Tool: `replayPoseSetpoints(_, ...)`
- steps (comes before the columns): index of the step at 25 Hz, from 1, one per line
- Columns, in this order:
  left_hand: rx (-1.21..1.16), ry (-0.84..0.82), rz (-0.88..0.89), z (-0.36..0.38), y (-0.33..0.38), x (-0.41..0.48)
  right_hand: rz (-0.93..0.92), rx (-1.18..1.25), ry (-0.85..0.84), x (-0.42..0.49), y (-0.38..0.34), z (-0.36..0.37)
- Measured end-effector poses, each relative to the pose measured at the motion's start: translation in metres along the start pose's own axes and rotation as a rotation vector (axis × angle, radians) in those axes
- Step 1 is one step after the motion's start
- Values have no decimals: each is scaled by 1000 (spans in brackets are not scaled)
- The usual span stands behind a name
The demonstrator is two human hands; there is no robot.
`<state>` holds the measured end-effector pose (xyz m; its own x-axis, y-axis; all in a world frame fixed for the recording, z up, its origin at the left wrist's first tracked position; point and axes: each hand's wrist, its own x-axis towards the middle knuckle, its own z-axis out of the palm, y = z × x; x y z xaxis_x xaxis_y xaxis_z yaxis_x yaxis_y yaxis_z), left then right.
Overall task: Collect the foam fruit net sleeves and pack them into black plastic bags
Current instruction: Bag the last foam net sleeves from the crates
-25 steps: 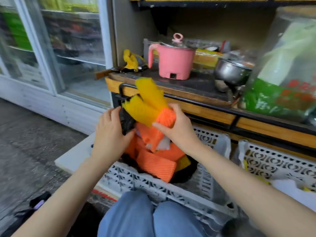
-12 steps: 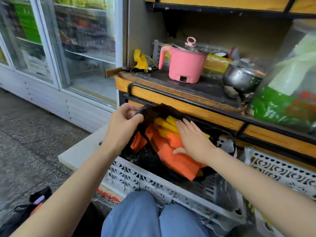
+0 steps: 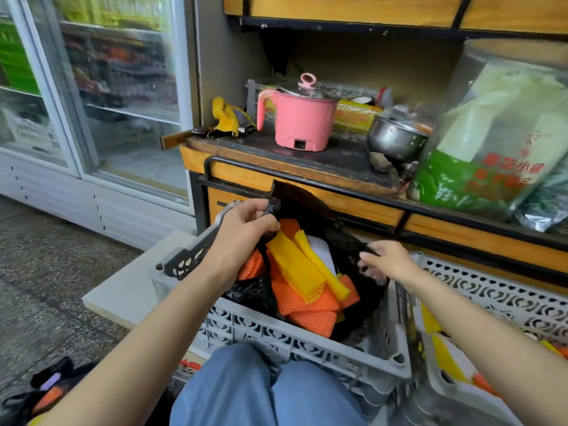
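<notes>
My left hand [image 3: 246,224] has its thumb and fingertips pinched on the near-left rim of the black plastic bag [image 3: 310,204], lifting a crumpled flap of it; my other fingers are curled under and mostly hidden behind my knuckles. My right hand [image 3: 390,262] is smeared by blur at the bag's right rim. Its fingers [image 3: 368,273] are bent and touch the black plastic, but I cannot tell whether they actually grip it. Between my hands the bag's mouth gapes, and the foam net sleeves lie inside it: orange sleeves [image 3: 307,305] heaped at the near side, two yellow sleeves [image 3: 295,265] laid across them, and a white one [image 3: 319,250] half buried at the far side. How deep the pile goes is hidden by the bag's walls. The bag sits in a grey perforated crate [image 3: 292,342], just beyond my knees in blue jeans [image 3: 267,392]. To the right a second crate [image 3: 491,296] is cut off by the frame, with bits of yellow showing inside it. On the far wooden shelf stand a pink pot [image 3: 302,121], a steel pot [image 3: 393,139] and a blurred green-and-white sack [image 3: 491,149]. A glass-door fridge [image 3: 123,87] fills the far left, and at the near-left corner a dark bag [image 3: 30,398] showing some orange is cut off by the frame.
</notes>
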<state>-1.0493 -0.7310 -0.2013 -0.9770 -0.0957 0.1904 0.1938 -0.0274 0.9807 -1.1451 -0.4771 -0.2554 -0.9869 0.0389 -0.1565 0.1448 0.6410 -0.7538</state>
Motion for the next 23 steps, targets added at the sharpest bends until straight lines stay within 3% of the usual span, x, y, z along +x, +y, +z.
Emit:
replayPoseSetpoints(3,-13,25,60,12,-4,8,-236,-113,182,-3,-16,-23)
replayPoseSetpoints(7,322,148,198,41,-18,22,-375,-49,364,-18,-30,-64)
replayPoseSetpoints(13,852,41,247,76,-40,14,-317,-102,136,-40,6,-82)
replayPoseSetpoints(16,1208,75,469,100,-36,7,-334,-117,114,-55,26,-93)
replayPoseSetpoints(19,1179,49,705,140,-27,-5,-350,-55,154,-71,56,-109)
replayPoseSetpoints(23,980,-235,829,213,-35,-22,-324,-152,300,-79,126,-136)
